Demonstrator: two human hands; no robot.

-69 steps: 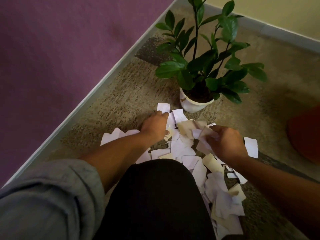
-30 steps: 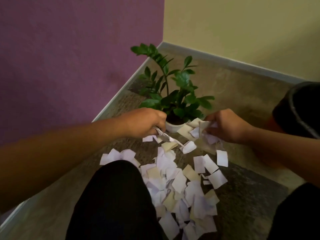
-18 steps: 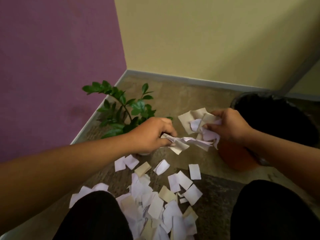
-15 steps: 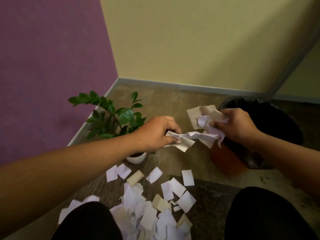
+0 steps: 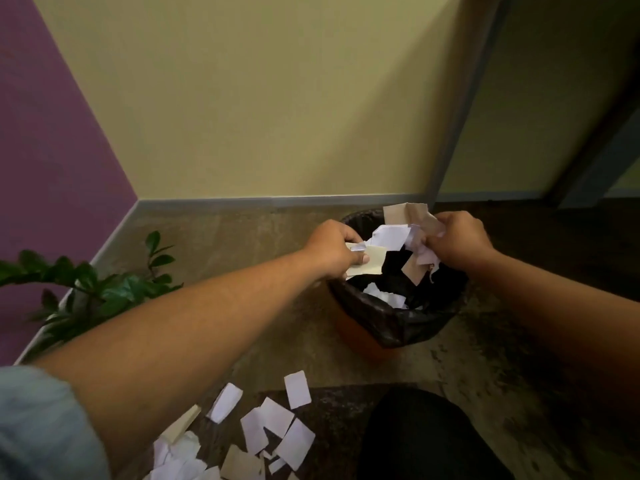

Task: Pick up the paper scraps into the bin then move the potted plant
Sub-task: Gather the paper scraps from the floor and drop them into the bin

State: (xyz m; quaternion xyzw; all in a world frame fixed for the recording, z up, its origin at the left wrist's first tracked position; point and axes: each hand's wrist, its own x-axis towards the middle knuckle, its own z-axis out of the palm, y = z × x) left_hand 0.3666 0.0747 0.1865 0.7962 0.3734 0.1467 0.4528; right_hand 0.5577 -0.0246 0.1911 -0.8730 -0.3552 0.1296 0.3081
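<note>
Both hands hang over the orange bin point(image 5: 360, 336), which has a black liner. My left hand point(image 5: 334, 247) grips a few pale paper scraps point(image 5: 369, 265) at the bin's left rim. My right hand point(image 5: 457, 239) grips a bigger bunch of white and tan scraps point(image 5: 407, 223) above the bin's far side. A few scraps point(image 5: 384, 296) lie inside the bin. Several more scraps point(image 5: 273, 429) lie on the carpet near my knees. The potted plant point(image 5: 90, 289) shows its green leaves at the left, by the purple wall; its pot is hidden behind my left arm.
The bin stands on brownish carpet near a yellow wall with a grey skirting board point(image 5: 242, 202). A dark door frame point(image 5: 460, 98) rises at the right. My dark-trousered knee point(image 5: 426, 438) is at the bottom, right of the loose scraps.
Both hands lifted handfuls of scraps off the carpet and carried them right, over the bin. My view swung right, so the plant slid to the left edge.
</note>
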